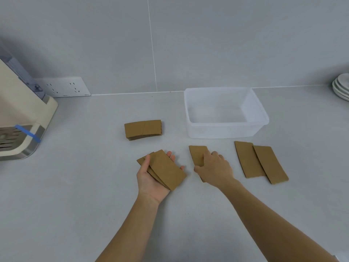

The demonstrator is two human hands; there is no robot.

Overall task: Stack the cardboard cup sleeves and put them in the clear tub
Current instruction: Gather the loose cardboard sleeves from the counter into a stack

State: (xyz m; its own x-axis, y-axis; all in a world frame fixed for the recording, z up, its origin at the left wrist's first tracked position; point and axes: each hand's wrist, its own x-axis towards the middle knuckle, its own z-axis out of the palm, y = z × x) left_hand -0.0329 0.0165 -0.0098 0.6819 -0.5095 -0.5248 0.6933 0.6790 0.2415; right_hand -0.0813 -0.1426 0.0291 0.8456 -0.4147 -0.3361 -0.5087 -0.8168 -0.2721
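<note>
Grey counter (75, 186), right hand (215, 167) pressing sleeve (197, 153)

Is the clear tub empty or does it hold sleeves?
Empty: the clear tub shows only its bare bottom, with no lid.

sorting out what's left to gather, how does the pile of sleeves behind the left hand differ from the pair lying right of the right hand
The pile is squared up, several sleeves deep, with long edges running across the counter; the pair only partly overlaps, fanned, pointing away from the person. The pile sits left of the clear tub, the pair in front of it. Both are flat brown cardboard, untouched by either hand.
</note>
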